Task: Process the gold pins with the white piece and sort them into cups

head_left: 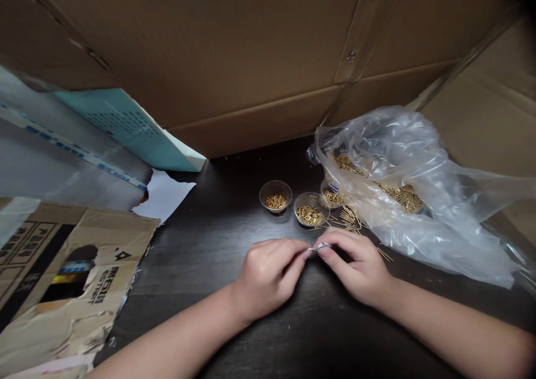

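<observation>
Over the dark table, my left hand (274, 276) and my right hand (360, 264) meet fingertip to fingertip, each closed in a pinch. A tiny gold-coloured pin (312, 249) shows faintly between them; the fingers hide most of it. White patches cover some of the thumb and finger ends. Just beyond the hands stand clear round cups holding short gold-coloured pins: a left cup (275, 197), a middle cup (311, 210) and a right cup (333, 193), partly under plastic. Longer loose gold-coloured pins (348, 217) lie beside the cups, behind my right hand.
A clear plastic bag (419, 161) with many gold-coloured pins spreads across the right. Tall cardboard (251, 49) walls the back. On the left are a torn printed carton (121, 250), a white paper piece (167, 192) and a light-blue box (125, 122). The dark tabletop (184, 273) lies between.
</observation>
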A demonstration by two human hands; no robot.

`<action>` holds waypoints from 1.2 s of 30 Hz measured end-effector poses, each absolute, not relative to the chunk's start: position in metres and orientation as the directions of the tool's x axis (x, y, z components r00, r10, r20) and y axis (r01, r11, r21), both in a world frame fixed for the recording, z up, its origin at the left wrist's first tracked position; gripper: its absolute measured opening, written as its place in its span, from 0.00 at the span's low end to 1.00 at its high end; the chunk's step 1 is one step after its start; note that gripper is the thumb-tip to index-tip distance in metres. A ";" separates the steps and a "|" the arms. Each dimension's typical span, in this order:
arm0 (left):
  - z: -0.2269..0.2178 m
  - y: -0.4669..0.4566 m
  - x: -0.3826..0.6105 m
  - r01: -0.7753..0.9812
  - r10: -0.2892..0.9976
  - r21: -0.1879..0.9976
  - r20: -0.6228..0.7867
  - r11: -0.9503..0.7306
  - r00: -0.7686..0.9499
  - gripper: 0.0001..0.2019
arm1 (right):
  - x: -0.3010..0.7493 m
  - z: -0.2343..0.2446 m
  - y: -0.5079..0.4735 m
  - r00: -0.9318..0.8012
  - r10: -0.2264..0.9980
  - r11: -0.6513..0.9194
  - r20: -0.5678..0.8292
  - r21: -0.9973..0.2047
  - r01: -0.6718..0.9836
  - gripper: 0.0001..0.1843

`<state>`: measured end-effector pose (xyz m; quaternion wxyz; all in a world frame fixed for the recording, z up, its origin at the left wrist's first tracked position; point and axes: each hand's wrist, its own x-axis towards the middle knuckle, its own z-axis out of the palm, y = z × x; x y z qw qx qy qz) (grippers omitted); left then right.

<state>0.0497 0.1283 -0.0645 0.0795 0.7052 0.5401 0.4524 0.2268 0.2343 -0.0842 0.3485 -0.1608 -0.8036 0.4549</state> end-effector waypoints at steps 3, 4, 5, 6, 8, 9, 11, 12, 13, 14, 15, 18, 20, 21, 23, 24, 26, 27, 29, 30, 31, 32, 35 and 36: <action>-0.063 0.131 0.049 0.584 0.888 0.733 0.458 -0.349 -0.043 0.02 | 0.229 -0.084 0.236 -0.715 0.578 0.487 0.393 -0.869 -0.084 0.08; -0.063 0.133 0.049 0.555 0.901 0.764 0.431 -0.329 -0.059 0.03 | 0.229 -0.084 0.236 -0.725 0.578 0.463 0.374 -0.882 -0.085 0.10; -0.063 0.134 0.048 0.531 0.911 0.788 0.407 -0.311 -0.071 0.03 | 0.229 -0.083 0.236 -0.736 0.575 0.448 0.357 -0.890 -0.083 0.11; -0.063 0.135 0.047 0.511 0.918 0.806 0.389 -0.298 -0.078 0.03 | 0.229 -0.083 0.236 -0.743 0.571 0.446 0.350 -0.892 -0.077 0.11; -0.064 0.136 0.046 0.483 0.929 0.827 0.364 -0.287 -0.070 0.04 | 0.229 -0.081 0.237 -0.754 0.549 0.479 0.361 -0.875 -0.070 0.11; -0.064 0.136 0.045 0.481 0.932 0.829 0.357 -0.285 -0.063 0.04 | 0.228 -0.080 0.237 -0.762 0.531 0.499 0.370 -0.864 -0.071 0.11; -0.065 0.136 0.045 0.503 0.930 0.813 0.364 -0.293 -0.046 0.04 | 0.228 -0.079 0.238 -0.784 0.502 0.515 0.364 -0.854 -0.067 0.11; -0.064 0.135 0.045 0.522 0.927 0.798 0.374 -0.303 -0.034 0.03 | 0.228 -0.080 0.238 -0.796 0.492 0.514 0.352 -0.856 -0.061 0.12; -0.064 0.135 0.045 0.539 0.922 0.781 0.387 -0.317 -0.019 0.03 | 0.228 -0.080 0.239 -0.807 0.485 0.510 0.337 -0.859 -0.052 0.13; -0.064 0.134 0.045 0.552 0.915 0.764 0.402 -0.334 -0.003 0.03 | 0.228 -0.080 0.239 -0.817 0.479 0.507 0.322 -0.861 -0.042 0.14; -0.065 0.134 0.046 0.560 0.909 0.749 0.416 -0.353 0.016 0.03 | 0.228 -0.081 0.239 -0.826 0.470 0.506 0.310 -0.862 -0.035 0.14; -0.065 0.133 0.046 0.567 0.893 0.723 0.447 -0.394 0.050 0.03 | 0.228 -0.081 0.240 -0.845 0.449 0.512 0.291 -0.858 -0.024 0.15; -0.066 0.133 0.045 0.570 0.888 0.714 0.455 -0.406 0.062 0.03 | 0.228 -0.081 0.240 -0.857 0.434 0.514 0.276 -0.858 -0.015 0.16; -0.067 0.134 0.045 0.571 0.887 0.711 0.457 -0.411 0.068 0.03 | 0.228 -0.081 0.240 -0.864 0.427 0.513 0.268 -0.858 -0.013 0.16; -0.067 0.134 0.045 0.572 0.884 0.704 0.460 -0.420 0.083 0.03 | 0.228 -0.081 0.241 -0.873 0.413 0.510 0.258 -0.860 -0.013 0.16; -0.068 0.134 0.045 0.571 0.883 0.703 0.461 -0.424 0.089 0.04 | 0.228 -0.081 0.241 -0.874 0.412 0.507 0.257 -0.862 -0.014 0.16; -0.068 0.134 0.044 0.565 0.883 0.706 0.460 -0.427 0.092 0.04 | 0.229 -0.081 0.242 -0.871 0.417 0.501 0.258 -0.865 -0.016 0.17; -0.067 0.134 0.045 0.562 0.885 0.710 0.457 -0.424 0.089 0.04 | 0.229 -0.080 0.242 -0.869 0.421 0.498 0.260 -0.867 -0.018 0.17; -0.067 0.133 0.045 0.562 0.889 0.716 0.451 -0.415 0.082 0.04 | 0.230 -0.080 0.242 -0.864 0.428 0.493 0.265 -0.869 -0.022 0.17; -0.067 0.133 0.045 0.562 0.890 0.718 0.448 -0.411 0.080 0.04 | 0.230 -0.080 0.242 -0.862 0.430 0.490 0.267 -0.871 -0.025 0.17; -0.067 0.133 0.045 0.562 0.892 0.719 0.446 -0.409 0.079 0.04 | 0.230 -0.079 0.242 -0.862 0.430 0.487 0.268 -0.873 -0.029 0.17; -0.067 0.133 0.045 0.562 0.893 0.720 0.444 -0.408 0.079 0.04 | 0.230 -0.079 0.242 -0.864 0.428 0.484 0.267 -0.874 -0.030 0.17; -0.067 0.133 0.045 0.559 0.893 0.723 0.443 -0.406 0.075 0.04 | 0.230 -0.079 0.242 -0.874 0.414 0.481 0.255 -0.876 -0.028 0.17; -0.067 0.133 0.045 0.560 0.892 0.722 0.445 -0.406 0.074 0.04 | 0.230 -0.080 0.242 -0.876 0.411 0.482 0.251 -0.876 -0.024 0.17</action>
